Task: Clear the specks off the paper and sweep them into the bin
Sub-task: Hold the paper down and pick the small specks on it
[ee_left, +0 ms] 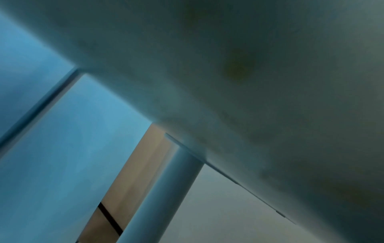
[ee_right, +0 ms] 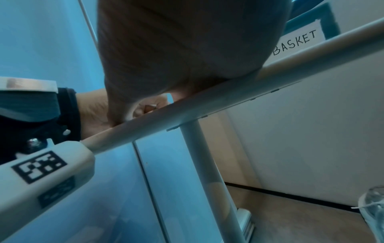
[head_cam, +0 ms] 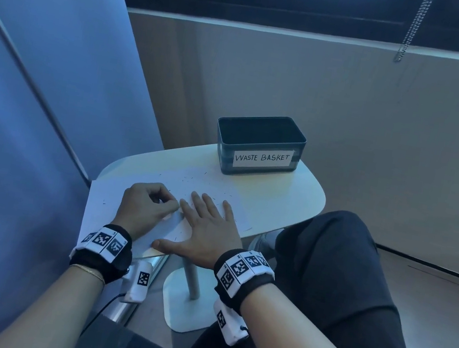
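Observation:
A white paper (head_cam: 106, 214) lies on the small white table (head_cam: 293, 202), and its left side hangs past the table edge. Dark specks (head_cam: 190, 181) are scattered over the paper's far part. My right hand (head_cam: 204, 224) lies flat on the paper with straight, spread fingers and its thumb at the near edge. My left hand (head_cam: 157, 199) rests beside it on the paper with curled fingers, thumb against forefinger; I see nothing plainly held. The dark bin (head_cam: 260, 161), labelled WASTE BASKET, stands at the table's far side. In the right wrist view the palm (ee_right: 187, 49) presses on the table edge (ee_right: 207, 98).
A blue partition (head_cam: 40, 81) stands close on the left. My knee in dark trousers (head_cam: 345, 254) sits against the table's right front. The table pole (ee_right: 203, 164) and its base (head_cam: 185, 303) are below. The left wrist view only shows the table's underside (ee_left: 270, 82).

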